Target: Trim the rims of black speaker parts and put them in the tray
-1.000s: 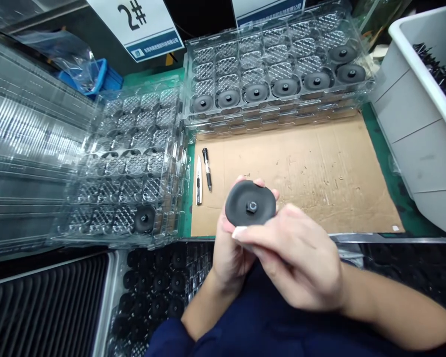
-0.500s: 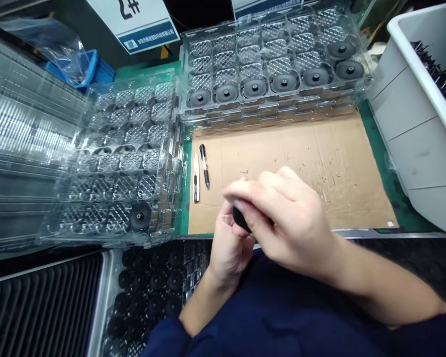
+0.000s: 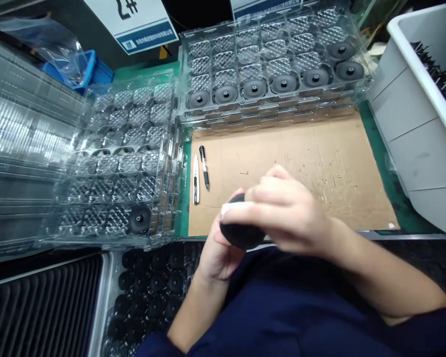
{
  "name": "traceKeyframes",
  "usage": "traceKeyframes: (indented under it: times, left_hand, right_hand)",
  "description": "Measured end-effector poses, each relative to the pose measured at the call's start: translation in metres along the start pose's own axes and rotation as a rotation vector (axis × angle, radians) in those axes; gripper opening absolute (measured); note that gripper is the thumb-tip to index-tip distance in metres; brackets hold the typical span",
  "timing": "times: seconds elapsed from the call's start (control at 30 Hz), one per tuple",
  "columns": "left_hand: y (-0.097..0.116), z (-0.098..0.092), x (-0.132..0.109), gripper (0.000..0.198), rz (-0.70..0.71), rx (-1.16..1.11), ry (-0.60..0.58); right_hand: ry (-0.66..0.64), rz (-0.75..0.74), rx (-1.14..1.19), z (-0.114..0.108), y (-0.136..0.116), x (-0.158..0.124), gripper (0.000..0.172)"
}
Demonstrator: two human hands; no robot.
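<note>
Your green tabletop (image 3: 409, 214), brown cardboard sheet (image 3: 319, 144) flat at your 12 o'clock, utility knife (image 3: 196, 181) and pen (image 3: 204, 168) side by side on it toward 11, clear tray stack (image 3: 277, 67) along its far edge, second tray stack (image 3: 107, 163) at 10, grey bin (image 3: 416, 129) at 2.

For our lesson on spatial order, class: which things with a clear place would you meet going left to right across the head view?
Blue plastic bin, slim white utility knife, black pen, dark round disc, large pale grey plastic bin.

One head-worn camera looks forward and down on nearby hands (image 3: 288, 210).
</note>
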State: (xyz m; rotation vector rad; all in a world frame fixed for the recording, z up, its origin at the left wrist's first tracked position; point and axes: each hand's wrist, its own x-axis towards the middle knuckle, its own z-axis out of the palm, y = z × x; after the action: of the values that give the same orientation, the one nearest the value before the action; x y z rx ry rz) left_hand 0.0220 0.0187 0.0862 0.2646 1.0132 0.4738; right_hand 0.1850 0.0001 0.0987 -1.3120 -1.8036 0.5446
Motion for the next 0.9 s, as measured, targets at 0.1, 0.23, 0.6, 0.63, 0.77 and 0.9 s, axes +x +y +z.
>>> traceKeyframes:
  times: [0.1,0.23,0.6,0.63,0.77,0.9]
  left_hand:
    - [-0.003,-0.005,0.000,0.045,-0.004,0.078,-0.055]
    - [-0.008,-0.005,0.001,0.035,-0.052,0.084,-0.083]
    - [-0.008,-0.014,-0.008,0.062,-0.179,-0.125,-0.257]
    - [-0.009,-0.014,-0.007,0.062,-0.186,-0.126,-0.262]
    - [-0.015,-0.008,-0.008,0.061,-0.186,-0.110,-0.273]
    - [-0.019,0.001,-0.012,0.054,-0.082,-0.007,-0.143]
  right_hand:
    - [-0.053,0.143,-0.067,0.005,-0.003,0.003,0.025]
    - [-0.082,-0.080,-0.044,0.010,-0.001,0.003,0.024]
    - [-0.207,0.659,0.045,0.036,0.057,-0.109,0.027]
    - [-0.206,0.671,0.059,0.038,0.052,-0.116,0.026]
    - [-0.041,0.752,0.045,0.022,0.024,-0.094,0.027]
    - [0.130,0.376,0.081,0.001,-0.021,-0.041,0.028]
